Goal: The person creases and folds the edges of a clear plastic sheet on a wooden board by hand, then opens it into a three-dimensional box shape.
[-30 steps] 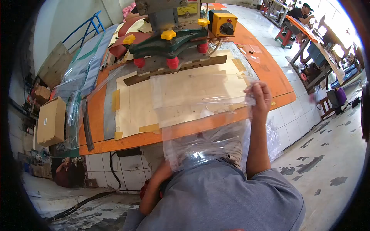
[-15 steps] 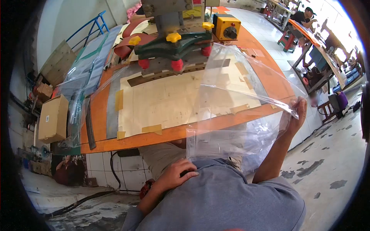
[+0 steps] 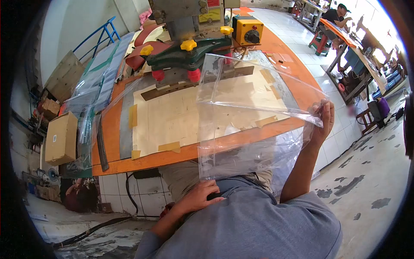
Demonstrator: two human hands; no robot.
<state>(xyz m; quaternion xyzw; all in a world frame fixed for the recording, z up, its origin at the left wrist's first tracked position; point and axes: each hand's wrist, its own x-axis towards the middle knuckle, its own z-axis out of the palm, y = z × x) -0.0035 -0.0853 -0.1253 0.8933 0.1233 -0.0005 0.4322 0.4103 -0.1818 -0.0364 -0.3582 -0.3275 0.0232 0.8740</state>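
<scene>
A clear plastic sheet with visible seams or fold lines hangs from my right hand, whose fingers pinch its gathered right corner. The sheet spans the front right of the orange table and droops past its edge. My left hand rests against my grey shirt at the waist, loosely curled, with the thumb apart from the fingers and a dark gap between them. Behind the sheet, a pale board with tape patches lies on a grey plate. Above it stands a press with a green clamp frame.
An orange table carries the press and a yellow control box with a black knob. At left are stacked clear sheets and a cardboard box. A person sits at another table at the far right.
The plastic sheet has shifted left and opened flatter, its left edge now in front of the clamp. My right hand has moved slightly left and up. My left hand stays at my waist.
</scene>
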